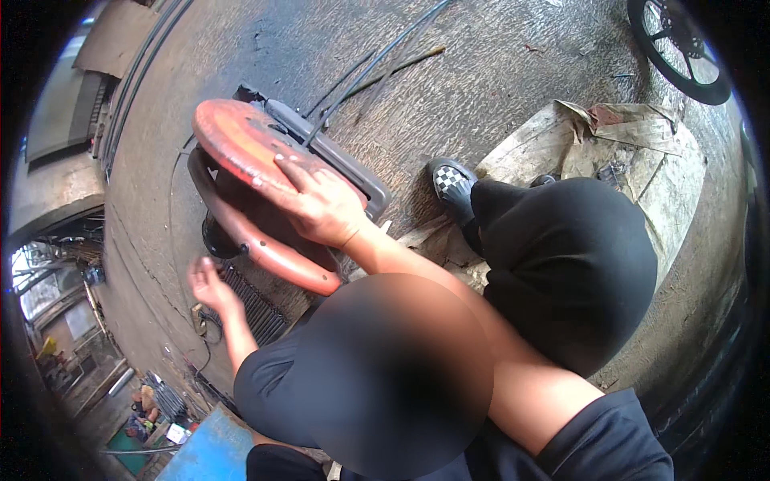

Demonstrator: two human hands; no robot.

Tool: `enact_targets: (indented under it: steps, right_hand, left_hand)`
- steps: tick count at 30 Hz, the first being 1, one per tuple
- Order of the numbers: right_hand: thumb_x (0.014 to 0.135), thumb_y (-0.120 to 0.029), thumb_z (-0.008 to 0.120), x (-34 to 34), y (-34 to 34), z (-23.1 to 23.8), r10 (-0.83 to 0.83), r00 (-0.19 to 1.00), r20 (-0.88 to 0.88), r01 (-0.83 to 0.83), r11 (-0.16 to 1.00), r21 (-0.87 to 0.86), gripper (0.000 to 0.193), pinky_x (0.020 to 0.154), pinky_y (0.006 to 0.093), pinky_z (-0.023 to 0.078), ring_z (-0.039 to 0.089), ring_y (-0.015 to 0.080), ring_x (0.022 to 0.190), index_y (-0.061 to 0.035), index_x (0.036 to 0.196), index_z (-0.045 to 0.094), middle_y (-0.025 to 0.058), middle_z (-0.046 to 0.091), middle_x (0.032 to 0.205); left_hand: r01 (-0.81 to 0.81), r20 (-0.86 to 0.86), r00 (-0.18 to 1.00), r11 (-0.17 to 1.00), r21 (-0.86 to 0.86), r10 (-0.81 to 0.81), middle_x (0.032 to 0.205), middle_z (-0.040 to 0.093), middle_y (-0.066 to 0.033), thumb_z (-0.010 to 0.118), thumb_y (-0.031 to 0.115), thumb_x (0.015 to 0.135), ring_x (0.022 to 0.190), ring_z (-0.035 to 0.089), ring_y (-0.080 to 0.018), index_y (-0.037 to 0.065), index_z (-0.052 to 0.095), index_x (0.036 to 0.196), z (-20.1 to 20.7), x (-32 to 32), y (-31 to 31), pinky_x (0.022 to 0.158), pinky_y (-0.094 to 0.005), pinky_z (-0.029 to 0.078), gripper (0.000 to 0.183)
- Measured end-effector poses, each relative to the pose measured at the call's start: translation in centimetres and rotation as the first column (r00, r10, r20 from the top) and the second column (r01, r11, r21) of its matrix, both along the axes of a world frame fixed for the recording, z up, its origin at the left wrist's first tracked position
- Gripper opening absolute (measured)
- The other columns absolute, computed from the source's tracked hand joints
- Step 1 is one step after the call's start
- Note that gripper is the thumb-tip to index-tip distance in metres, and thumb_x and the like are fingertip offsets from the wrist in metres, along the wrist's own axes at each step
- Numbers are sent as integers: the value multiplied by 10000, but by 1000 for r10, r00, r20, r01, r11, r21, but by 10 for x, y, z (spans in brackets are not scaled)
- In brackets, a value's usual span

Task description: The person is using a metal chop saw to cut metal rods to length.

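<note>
An orange-red, worn machine with a curved guard [233, 144] stands on the floor ahead of me; it looks like a cut-off saw. A second curved orange-red piece [289, 264] sits on its near side, with a dark gap between the two. Along the far side runs a grey base [353, 164]. My right hand [325, 208] grips the guard, its fingers lying over the upper face; the thumb is hidden. Left of the machine, my left hand [212, 289] is raised with its fingers apart, holding nothing. Dark ribbed metal [253, 305] lies beside it.
Thin rods [385, 72] lie beyond the machine. A dirty pale sheet [674, 184] spreads under my checkered shoe [451, 183]. A black spoked wheel [682, 52] stands at the far right. Lower left are a blue surface [210, 449] and another person [144, 413] in the distance.
</note>
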State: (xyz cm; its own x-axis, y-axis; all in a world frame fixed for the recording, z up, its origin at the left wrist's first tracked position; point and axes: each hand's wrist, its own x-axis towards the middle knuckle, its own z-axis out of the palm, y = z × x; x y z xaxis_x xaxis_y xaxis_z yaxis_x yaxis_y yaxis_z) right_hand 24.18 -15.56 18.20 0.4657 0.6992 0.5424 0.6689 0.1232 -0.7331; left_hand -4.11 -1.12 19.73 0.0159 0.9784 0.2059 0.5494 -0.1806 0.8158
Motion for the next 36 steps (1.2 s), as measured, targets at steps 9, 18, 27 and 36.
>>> enact_targets:
  steps: [9,18,27,36]
  right_hand:
    - [712,-137,631,2,-3,2,-44,999,-12,44,998,36,638,861,420,495,593,382,1065,-278,1321,504,221,526,1285]
    - [727,-149,616,1,-4,2,5,999,-49,-5,1000,-6,682,876,441,477,595,384,1037,-315,1366,443,232,514,1284]
    - [697,-75,651,-2,2,4,-35,997,70,37,999,-26,624,747,429,536,639,379,903,-181,1300,527,214,562,1225]
    - [748,-11,644,-8,14,-3,-59,984,170,41,993,107,619,795,415,548,619,408,1002,-65,1332,448,248,570,1194]
  left_hand:
    - [504,-205,857,852,141,-473,692,522,3,650,42,865,589,454,-77,4,597,825,107,118,-19,519,-217,352,77]
    - [643,-370,669,752,-149,-645,572,440,-27,550,110,924,559,411,-78,7,435,651,58,67,-32,495,-283,332,314]
    - [316,-236,815,747,-585,-530,705,635,-66,637,232,874,547,541,-168,-14,634,892,-84,-33,-47,558,-337,439,247]
    - [322,119,947,859,-398,-299,835,651,-117,547,219,904,759,616,-293,23,553,1177,-227,-39,13,700,-349,505,337]
